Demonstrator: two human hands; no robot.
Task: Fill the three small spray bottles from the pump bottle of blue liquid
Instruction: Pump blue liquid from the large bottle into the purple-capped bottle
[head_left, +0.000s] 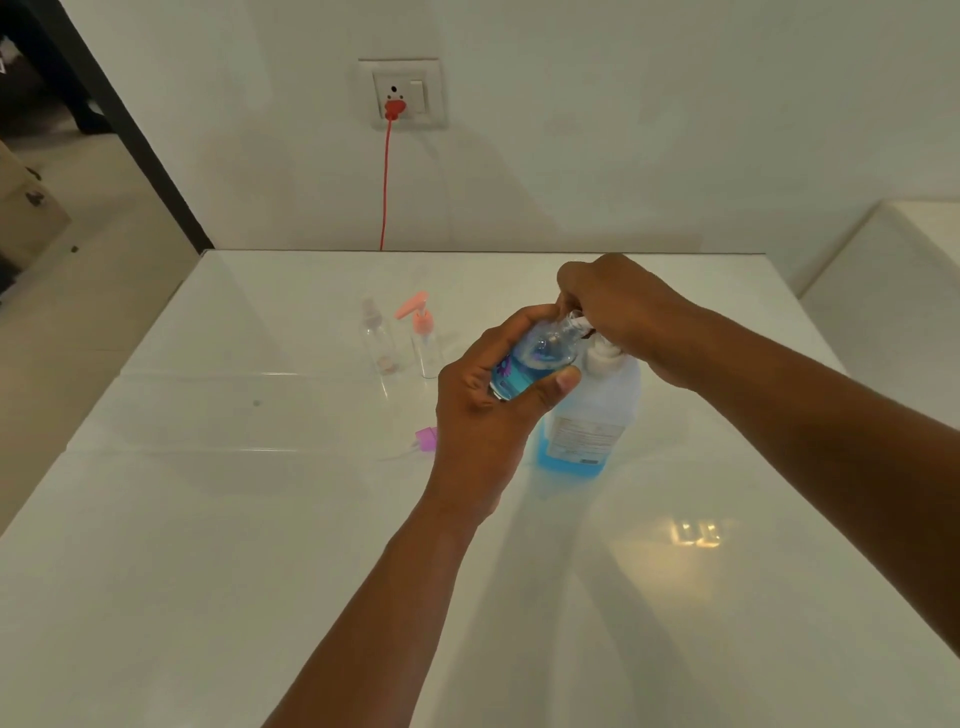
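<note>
Left hand: the left hand (485, 410) grips a small spray bottle (540, 356), fingers and thumb curled round its body; the bottle is tilted, neck pointing up and right, off the table, with blue liquid inside.
Right hand: the right hand (618, 312) is curled down over the head of the pump bottle (597, 410); its fingertips meet at the small bottle's open neck, and the pump spout is hidden under them.
Pump bottle: stands upright on the white table (260, 571), right of centre; blue liquid shows only in its lowest part.
Other small bottles: a clear spray bottle (379, 338) and a clear bottle with a pink pump top (423, 338) stand upright side by side, left of the hands and nearer the far edge, apart from each other.
Loose cap: a purple spray top (426, 439) lies on the table just left of the left wrist.
Edges: the table's far edge meets the wall; the left edge drops to the floor; the pump bottle stands well inside the right edge.
Open room: broad bare tabletop lies near the person and to the left.
Wall: a socket (400, 93) with a red plug and cord (385, 182) running down behind the table.
</note>
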